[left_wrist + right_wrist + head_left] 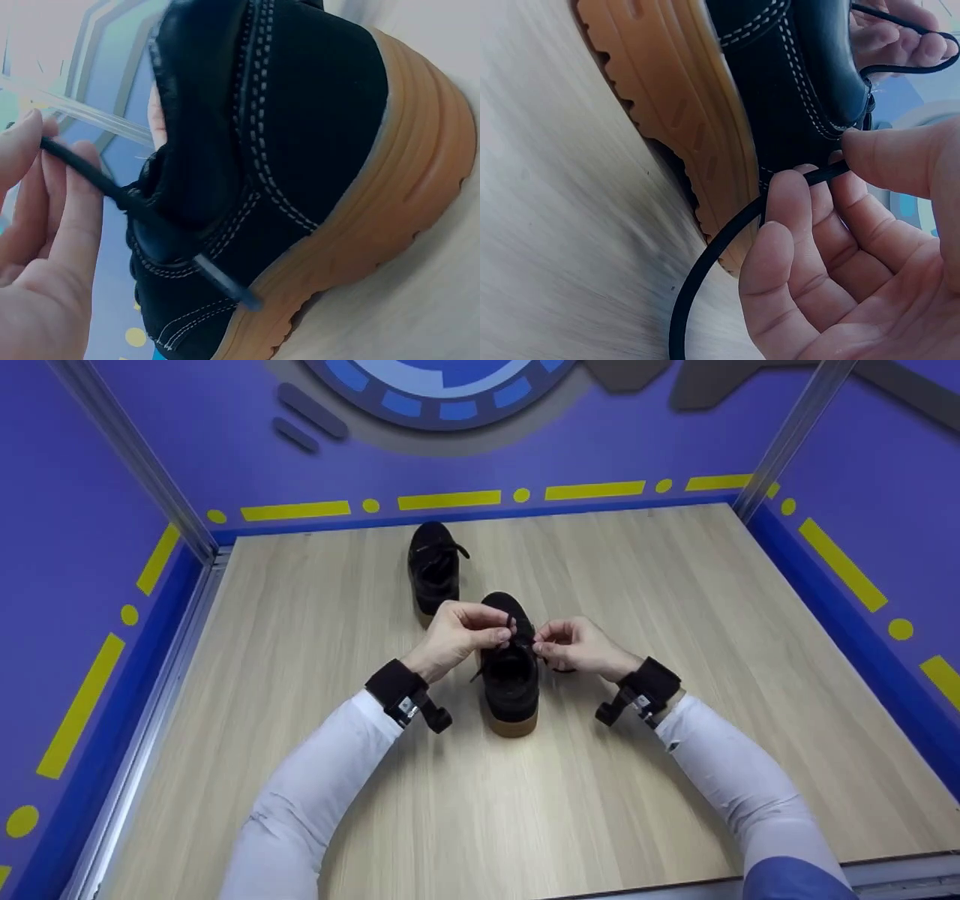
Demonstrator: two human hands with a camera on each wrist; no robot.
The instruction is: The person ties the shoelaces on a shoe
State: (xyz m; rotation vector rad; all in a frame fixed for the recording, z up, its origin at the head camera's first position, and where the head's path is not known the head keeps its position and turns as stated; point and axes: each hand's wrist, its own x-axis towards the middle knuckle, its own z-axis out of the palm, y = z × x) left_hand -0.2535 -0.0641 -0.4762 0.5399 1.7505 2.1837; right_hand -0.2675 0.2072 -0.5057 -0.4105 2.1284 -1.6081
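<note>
A black shoe (511, 701) with a tan sole and pale stitching stands on the wooden board, its toe pointing away from me. My left hand (461, 636) is over the shoe's left side and pinches a black shoelace (94, 174) between thumb and fingers; a loop of it shows in the right wrist view. On the shoe's right side, my right hand (581, 646) pinches the other lace (727, 234) between thumb and forefinger. That lace's free part curves down past the sole. The fingers partly cover the lacing in the head view.
A second black shoe (433, 562) stands farther back and left, its lace hanging over its right side. Purple panels (480, 465) with yellow marks enclose the wooden board (637, 780) at the back and sides. Both wrists carry black camera straps (651, 686).
</note>
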